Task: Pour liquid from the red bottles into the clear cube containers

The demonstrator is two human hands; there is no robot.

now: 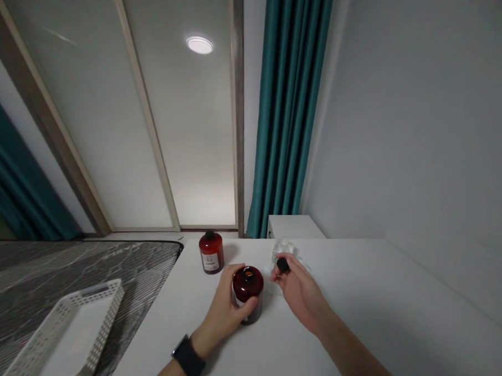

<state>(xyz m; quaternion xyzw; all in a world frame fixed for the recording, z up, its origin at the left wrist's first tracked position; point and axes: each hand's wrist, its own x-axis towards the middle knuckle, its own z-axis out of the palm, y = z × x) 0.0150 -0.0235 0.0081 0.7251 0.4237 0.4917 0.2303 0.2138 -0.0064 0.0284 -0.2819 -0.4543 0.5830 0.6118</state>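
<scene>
My left hand (227, 305) is wrapped round a dark red glass bottle (247, 285) that stands upright on the white table (307, 340). The bottle's neck is uncovered and its mouth faces up. Just to the right, my right hand (299, 291) pinches a small black cap (282, 265) between thumb and fingers, apart from the bottle. Behind that hand is a clear, crumpled-looking or faceted object (283, 246), partly hidden; I cannot tell its kind. Farther back on the left, a second red bottle (211, 253) with a white label and a black cap stands upright.
A white perforated basket (114, 296) sits at the left on a grey patterned surface (150, 259), beside the table. Beyond the table's far edge are a small white cabinet (296, 226), a teal curtain (289, 109) and frosted sliding doors (194, 140). A grey wall (423, 125) runs along the right.
</scene>
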